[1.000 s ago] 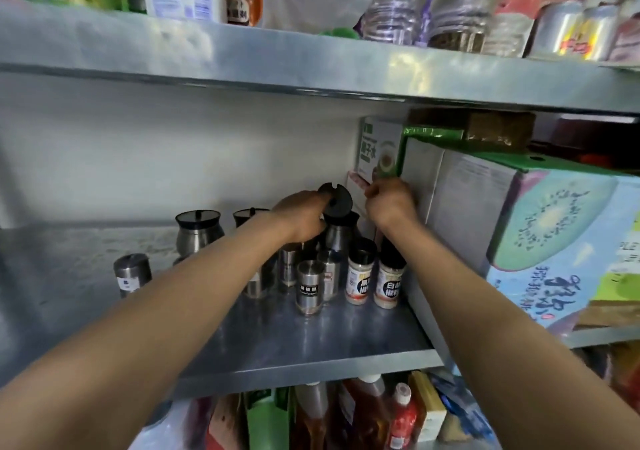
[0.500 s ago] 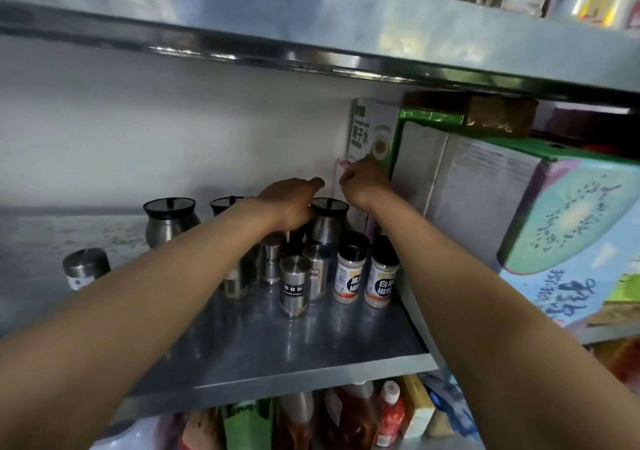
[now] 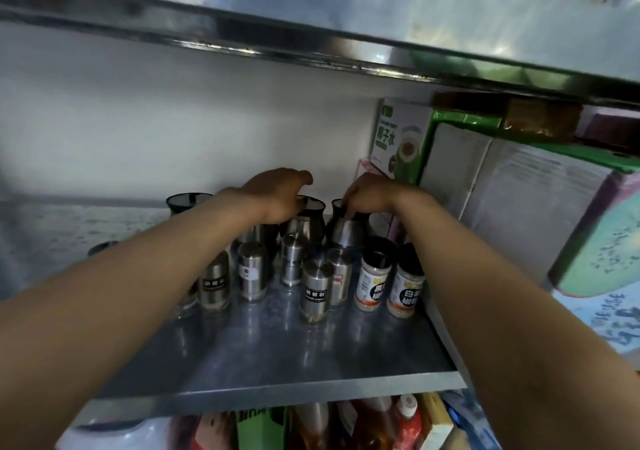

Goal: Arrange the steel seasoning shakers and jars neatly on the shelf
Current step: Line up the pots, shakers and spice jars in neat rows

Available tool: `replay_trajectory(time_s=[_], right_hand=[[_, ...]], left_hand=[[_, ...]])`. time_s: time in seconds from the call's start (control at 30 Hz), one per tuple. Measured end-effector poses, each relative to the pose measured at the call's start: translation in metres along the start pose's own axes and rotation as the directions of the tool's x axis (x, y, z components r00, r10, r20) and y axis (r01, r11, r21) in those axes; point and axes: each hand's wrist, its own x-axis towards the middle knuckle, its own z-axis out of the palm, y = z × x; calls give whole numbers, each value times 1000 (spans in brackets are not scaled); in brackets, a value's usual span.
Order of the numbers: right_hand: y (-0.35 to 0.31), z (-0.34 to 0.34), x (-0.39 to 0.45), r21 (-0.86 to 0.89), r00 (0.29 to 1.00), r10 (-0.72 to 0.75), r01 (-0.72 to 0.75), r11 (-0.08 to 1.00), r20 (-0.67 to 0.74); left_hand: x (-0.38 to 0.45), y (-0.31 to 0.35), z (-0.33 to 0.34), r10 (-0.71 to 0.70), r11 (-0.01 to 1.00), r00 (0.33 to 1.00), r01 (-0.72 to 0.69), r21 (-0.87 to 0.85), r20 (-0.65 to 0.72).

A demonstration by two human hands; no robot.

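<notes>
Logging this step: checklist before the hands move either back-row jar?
1. Left hand on the left steel jar: rests on its black lid; grip cannot tell.
2. Right hand on the right steel jar: fingers at its rim, ok.
3. Both jars upright: ok.
4. Front shakers standing: labelled shaker and two plastic spice bottles upright, ok.
5. Room to the right: box close beside the bottles, not ok.
6. Bare shelf in front: ok.

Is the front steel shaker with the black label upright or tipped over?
Upright. The steel shaker stands on its base on the shelf, perforated cap on top, its black label reading level.
</notes>
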Motion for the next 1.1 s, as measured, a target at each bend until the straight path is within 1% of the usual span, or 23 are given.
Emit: replay_trajectory(time_s=[0.07,0.2,0.3,0.4,0.5,0.57,0.7,0.73,0.83,0.87,0.97,1.1], right_hand=[[1,-3,-2,-18,999,-29,29,999,-20],[4,-3,-2,46,998,-21,24,999,-67],[5,5,3,4,992,-18,19,1000,-125],[6,10,7,-18,988,-17,14,1000,-150],[7,11,11,-74,984,-34,21,997,-178],[9,8,13,-56,981,-31,20,998,-191],[8,-5,6,17,983,-39,42,999,-178],[7,-8,3,46,988,-50,58,997,-147],[8,-10,1,19,996,-76,75,997,54],[9,-9,4,31,995,-68,66,997,73],[12,-8,6,102,998,-66,63,993,22],[13,-3,7,104,999,-44,47,993,-25]], left_hand=[[0,-1,0,0,1000,1000,0,-2,6],[0,-1,3,3,1000,1000,-3,2,7],[-1,-1,6,-14,1000,1000,14,-5,7],[-1,-2,12,-28,999,1000,28,-24,1],[-1,-2,16,-15,1000,1000,15,-6,10],[0,-3,15,-6,1000,1000,6,2,8],[0,-9,11,-7,1000,1000,7,-11,7],[0,-10,11,-5,1000,1000,5,-7,9],[1,-12,10,8,1000,1000,-8,-8,10],[1,-12,10,10,1000,1000,-10,-19,14],[1,-11,13,15,1000,1000,-14,-27,16],[2,-10,16,21,1000,1000,-21,-20,23]])
